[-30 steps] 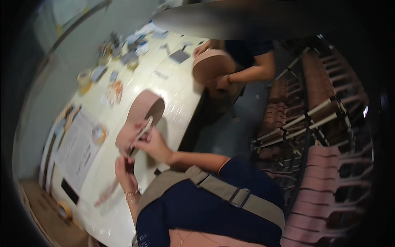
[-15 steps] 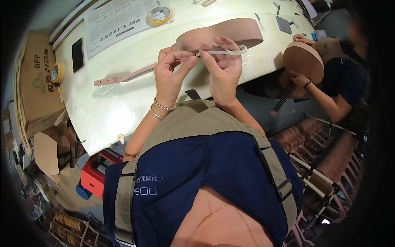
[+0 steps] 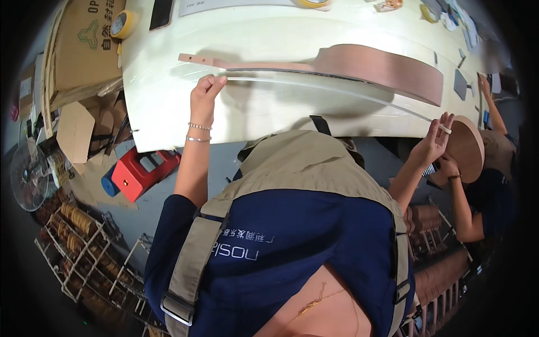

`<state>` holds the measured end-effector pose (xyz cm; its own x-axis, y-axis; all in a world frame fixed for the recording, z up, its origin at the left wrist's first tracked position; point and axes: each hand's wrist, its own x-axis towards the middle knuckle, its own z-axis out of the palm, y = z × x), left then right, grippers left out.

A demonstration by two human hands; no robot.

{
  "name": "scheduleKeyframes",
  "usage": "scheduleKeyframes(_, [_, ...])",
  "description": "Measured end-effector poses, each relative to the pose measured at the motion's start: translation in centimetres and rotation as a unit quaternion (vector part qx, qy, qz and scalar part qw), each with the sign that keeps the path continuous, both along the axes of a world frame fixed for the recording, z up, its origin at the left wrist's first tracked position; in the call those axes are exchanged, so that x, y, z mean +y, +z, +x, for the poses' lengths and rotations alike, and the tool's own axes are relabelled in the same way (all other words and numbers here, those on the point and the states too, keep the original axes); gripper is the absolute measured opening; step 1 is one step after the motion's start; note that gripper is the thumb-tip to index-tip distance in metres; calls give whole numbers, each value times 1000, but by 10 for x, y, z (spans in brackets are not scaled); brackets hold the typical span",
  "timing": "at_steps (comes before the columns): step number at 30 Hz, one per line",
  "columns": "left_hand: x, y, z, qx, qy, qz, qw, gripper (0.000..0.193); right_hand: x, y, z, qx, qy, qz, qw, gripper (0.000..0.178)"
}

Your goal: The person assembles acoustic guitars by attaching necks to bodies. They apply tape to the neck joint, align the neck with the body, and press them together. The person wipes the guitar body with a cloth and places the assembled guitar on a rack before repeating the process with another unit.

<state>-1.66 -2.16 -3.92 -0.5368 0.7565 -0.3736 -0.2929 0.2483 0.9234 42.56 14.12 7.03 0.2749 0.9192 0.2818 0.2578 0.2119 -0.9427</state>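
Observation:
A long strip of narrow pale tape (image 3: 314, 86) stretches across the near side of the table between my two hands. My left hand (image 3: 205, 100) pinches its left end near the instrument's headstock. At the right, past the table's front corner, my right hand (image 3: 432, 145) holds the small roll of tape (image 3: 444, 128) at its fingers, some of which point up. Just beyond the strip, an unfinished wooden ukulele (image 3: 382, 70) lies on its side, neck to the left. The strip runs roughly along its neck and body without visibly being pressed on.
On the table (image 3: 163, 101) are a dark phone (image 3: 161, 14), a newspaper (image 3: 224, 5) and a yellow tape roll (image 3: 313, 3). A co-worker's hand (image 3: 449, 167) holds a round-bodied wooden instrument (image 3: 467, 143) close to my right hand. A red stool (image 3: 143, 171) stands left.
My hands, close together before, have moved far apart, left and right, drawing the tape into a long strip. The whole view has shifted, and the ukulele now appears further right.

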Motion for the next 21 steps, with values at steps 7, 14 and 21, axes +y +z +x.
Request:
scheduleKeyframes(7, [20, 0, -6, -49, -28, -54, 997, 18, 30, -35, 2, 67, 28, 8, 997, 56])
scheduleKeyframes(14, [24, 5, -4, -35, -10, -68, 997, 21, 32, -45, 1, 37, 15, 26, 999, 57])
scheduleKeyframes(21, [25, 8, -6, -39, -16, -69, 997, 21, 32, -44, 0, 34, 2, 21, 999, 58])
